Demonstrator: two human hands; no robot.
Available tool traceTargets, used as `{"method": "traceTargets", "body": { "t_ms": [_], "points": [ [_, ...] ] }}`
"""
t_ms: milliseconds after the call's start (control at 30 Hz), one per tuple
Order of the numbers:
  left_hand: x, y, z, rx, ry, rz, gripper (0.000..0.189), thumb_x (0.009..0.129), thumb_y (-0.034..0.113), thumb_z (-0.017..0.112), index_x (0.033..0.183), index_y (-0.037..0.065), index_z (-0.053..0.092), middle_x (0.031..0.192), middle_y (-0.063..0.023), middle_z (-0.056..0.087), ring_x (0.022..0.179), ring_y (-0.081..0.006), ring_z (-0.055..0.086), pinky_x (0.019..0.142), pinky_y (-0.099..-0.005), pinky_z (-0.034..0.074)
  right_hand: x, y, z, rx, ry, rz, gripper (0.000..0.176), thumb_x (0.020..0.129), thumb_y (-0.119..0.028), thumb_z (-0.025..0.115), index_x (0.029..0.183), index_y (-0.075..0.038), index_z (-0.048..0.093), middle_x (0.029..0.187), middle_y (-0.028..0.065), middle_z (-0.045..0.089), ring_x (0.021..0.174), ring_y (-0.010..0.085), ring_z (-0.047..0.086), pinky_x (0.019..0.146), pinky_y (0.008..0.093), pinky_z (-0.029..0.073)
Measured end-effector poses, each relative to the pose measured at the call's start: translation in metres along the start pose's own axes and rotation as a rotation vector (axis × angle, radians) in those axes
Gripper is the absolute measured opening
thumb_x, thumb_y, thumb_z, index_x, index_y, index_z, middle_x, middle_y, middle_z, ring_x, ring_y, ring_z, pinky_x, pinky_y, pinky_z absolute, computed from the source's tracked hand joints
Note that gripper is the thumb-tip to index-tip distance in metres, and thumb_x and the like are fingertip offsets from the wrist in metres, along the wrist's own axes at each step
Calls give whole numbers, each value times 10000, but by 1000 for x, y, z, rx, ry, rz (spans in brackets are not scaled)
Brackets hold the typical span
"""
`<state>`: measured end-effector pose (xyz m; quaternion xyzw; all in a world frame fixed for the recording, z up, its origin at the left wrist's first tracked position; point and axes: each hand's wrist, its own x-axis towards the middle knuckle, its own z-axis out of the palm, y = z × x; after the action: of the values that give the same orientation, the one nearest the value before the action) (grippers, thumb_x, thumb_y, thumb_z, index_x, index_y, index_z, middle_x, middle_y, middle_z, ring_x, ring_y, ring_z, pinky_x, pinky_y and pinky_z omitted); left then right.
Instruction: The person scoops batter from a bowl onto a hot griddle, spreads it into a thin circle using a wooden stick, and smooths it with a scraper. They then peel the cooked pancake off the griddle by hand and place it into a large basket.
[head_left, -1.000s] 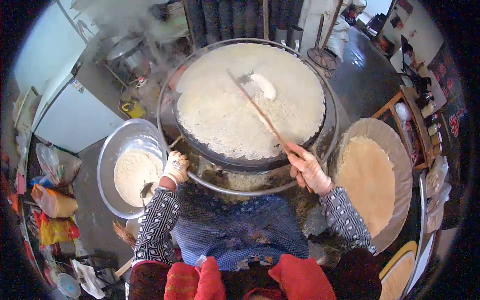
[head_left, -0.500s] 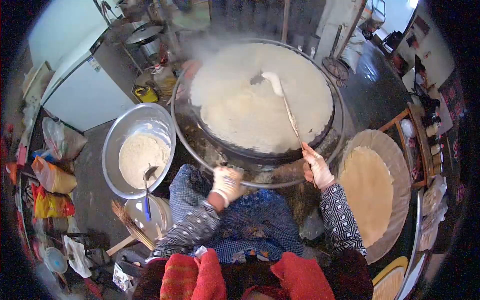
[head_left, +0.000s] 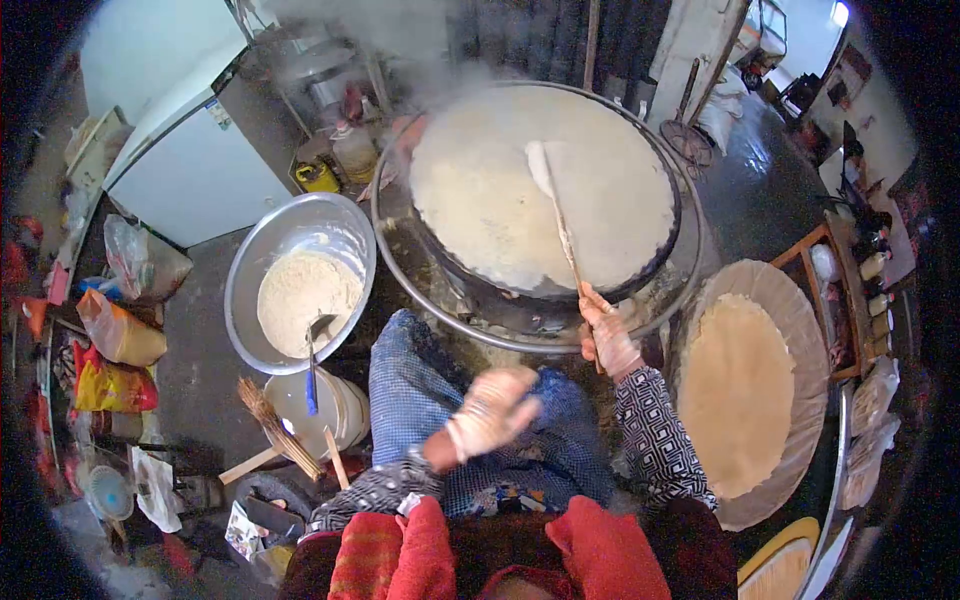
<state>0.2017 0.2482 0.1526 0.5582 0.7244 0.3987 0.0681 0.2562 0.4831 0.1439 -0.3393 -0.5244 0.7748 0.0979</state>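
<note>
My right hand (head_left: 608,330), in a clear glove, is closed on a long wooden stick (head_left: 563,225). The stick's batter-coated white end rests on a pale sheet of batter (head_left: 480,180) that covers the round griddle (head_left: 497,290). Over my lap is my gloved left hand (head_left: 493,410), slightly blurred, its fingers apart with nothing in them. To the left sits a metal basin (head_left: 242,290) of pale batter (head_left: 305,295), with a blue-handled ladle (head_left: 313,375) standing in it.
A metal ring (head_left: 388,270) surrounds the griddle. On the right, a large flatbread (head_left: 740,395) lies on a round, cloth-like tray (head_left: 812,400). A bucket (head_left: 352,410) and a straw brush (head_left: 280,425) stand below the basin. Steam drifts at the back.
My left hand has moved from the griddle's front edge back over my lap, and its fingers have spread. The dark gap in the batter near the stick's end is now covered.
</note>
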Motion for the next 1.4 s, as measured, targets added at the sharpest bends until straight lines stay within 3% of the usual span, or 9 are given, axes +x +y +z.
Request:
{"method": "traceTargets", "body": {
  "t_ms": [167,233,300,367,567,667,833,1233,1400],
  "points": [
    [-60,-103,-97,360,439,-356,279,785,94,631,1052,36,576,944,-180,609,871,-368,593,763,-429,487,-16,7,21,130,-109,51,467,944,-297,528,1384,-186,420,511,-30,386,377,85,360,363,240,299],
    [-107,-155,-125,1032,261,-718,422,826,327,598,1164,79,547,1160,-167,547,1133,-339,497,897,-477,426,-20,11,20,226,-94,25,480,948,-299,516,1399,-188,396,514,-31,382,378,86,346,363,241,289],
    [-115,-138,-149,860,-104,-1441,595,845,359,565,1339,82,381,1378,-147,395,1254,-347,415,956,-506,402,-27,14,28,263,-46,-50,495,965,-317,475,1432,-226,340,526,-34,359,386,86,313,364,239,263],
    [-191,-214,-152,564,-110,-1569,577,862,193,491,1391,53,307,1333,-263,444,1183,-398,505,956,-453,439,-35,22,40,331,54,-115,485,967,-330,473,1428,-246,346,527,-36,351,385,86,311,364,243,261],
    [-225,-178,-139,464,170,-1291,593,849,71,483,1398,-8,272,1158,-304,557,1066,-422,563,907,-470,449,-48,50,38,319,166,-107,474,957,-352,503,1400,-217,399,459,-2,396,341,109,366,325,274,320],
    [-234,-155,-117,241,537,-1272,618,899,65,465,1459,75,205,905,-158,621,639,-244,600,538,-352,502,-49,52,43,279,97,-48,479,955,-348,508,1400,-205,403,460,-3,397,338,111,379,325,275,334],
    [-132,-102,-136,-428,805,-979,627,917,86,464,1474,93,178,686,-2,467,483,-73,428,389,-219,354,-46,43,48,191,32,55,476,960,-353,504,1409,-260,377,492,-25,350,371,94,347,355,267,324],
    [139,-96,-34,-677,106,-869,564,946,203,496,1457,225,258,742,-76,547,509,-153,522,409,-290,431,-39,48,62,419,-73,81,393,963,-351,499,1348,-341,424,520,-35,366,378,78,338,360,249,307],
    [134,-162,68,-529,257,-651,595,939,232,532,1423,149,196,844,-83,516,593,-154,505,441,-298,463,-20,51,70,457,-221,51,341,952,-355,514,1276,-252,497,492,-29,388,359,84,361,331,248,289]
  ]
}}
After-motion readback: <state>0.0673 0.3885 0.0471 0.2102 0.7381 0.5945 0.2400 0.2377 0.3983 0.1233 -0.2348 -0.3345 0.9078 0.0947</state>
